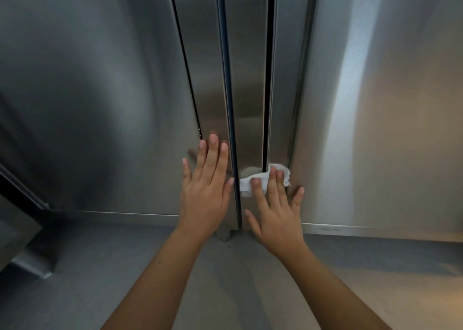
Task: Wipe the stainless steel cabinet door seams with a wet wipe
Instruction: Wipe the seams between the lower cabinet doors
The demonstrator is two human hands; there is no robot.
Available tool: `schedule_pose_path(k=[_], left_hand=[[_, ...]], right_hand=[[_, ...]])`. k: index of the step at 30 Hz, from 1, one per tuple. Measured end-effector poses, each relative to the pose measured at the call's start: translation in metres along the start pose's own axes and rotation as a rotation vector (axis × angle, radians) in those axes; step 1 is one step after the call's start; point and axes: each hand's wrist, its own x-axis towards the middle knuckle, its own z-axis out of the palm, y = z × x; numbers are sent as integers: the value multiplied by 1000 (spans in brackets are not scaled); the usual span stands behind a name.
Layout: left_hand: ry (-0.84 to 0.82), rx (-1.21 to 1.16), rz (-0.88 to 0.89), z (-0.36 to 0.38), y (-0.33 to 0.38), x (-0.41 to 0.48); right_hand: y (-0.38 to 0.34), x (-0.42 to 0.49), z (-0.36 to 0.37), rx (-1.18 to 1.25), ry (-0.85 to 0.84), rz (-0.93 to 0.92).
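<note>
**Low on the dark vertical right-hand seam (pixel 267 91): wiping step**

White crumpled wet wipe (pixel 246 184) covers this seam on the brushed stainless steel cabinet doors (pixel 100 91). Right hand (pixel 275 217) presses it with straight fingers; left hand (pixel 208 192) rests flat, empty. Next, probably: slide wipe upward under steady pressure.

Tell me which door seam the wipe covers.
The black seam right of the centre strip: the right hand presses the wipe across it; seams further left are bare.

Head view looks down, near cabinet doors (pixel 100 91).
</note>
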Motion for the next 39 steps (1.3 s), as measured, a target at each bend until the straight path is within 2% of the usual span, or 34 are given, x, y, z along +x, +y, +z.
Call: schedule_pose_path(k=[4, 8, 15, 23, 26, 32, 36, 39], left_hand=[[-10, 1, -5, 0, 0, 0], [-18, -13, -2, 0, 0, 0], [-33, -22, -17, -2, 1, 0], [-46, -40, -28, -2, 4, 1], [-38, -40, -23, -3, 2, 1], [5, -35, -12, 1, 1, 1], [15, -57, -10, 3, 0, 1], [9, -54, -4, 3, -1, 1]], right_hand=[[10, 42, -18, -3, 122, -40], [5, 42, -18, 42, 125, -4], [8, -12, 13, 14, 2, -25], [4, -65, 26, 2, -253, 10], [3, -56, 20, 38, -210, 21], [-4, -1, 8, 105, 21, 77], [0, -15, 15, 56, -2, 33], [7, -44, 24, 42, -123, -10]])
